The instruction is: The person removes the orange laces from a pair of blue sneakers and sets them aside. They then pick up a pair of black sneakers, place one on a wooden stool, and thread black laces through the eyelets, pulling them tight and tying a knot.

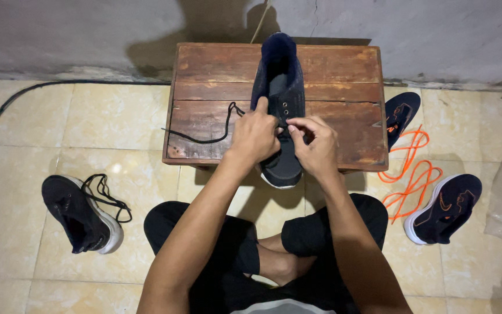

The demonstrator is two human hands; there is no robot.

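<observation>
A dark shoe [82, 214] with a loose lace lies on the floor [13, 174]. On the worktop [332, 75], the left hand [255, 135] steadies the navy shoe [278, 70]; the right hand [315, 142] pinches the black lace [204, 139]. Lower eyelets look threaded, upper ones empty. Orange laces [413, 174] lie unthreaded beside two shoes.

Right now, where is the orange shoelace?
In the head view the orange shoelace lies loose on the tiled floor at the right, beside the wooden stool, between two dark shoes with orange trim.
</observation>
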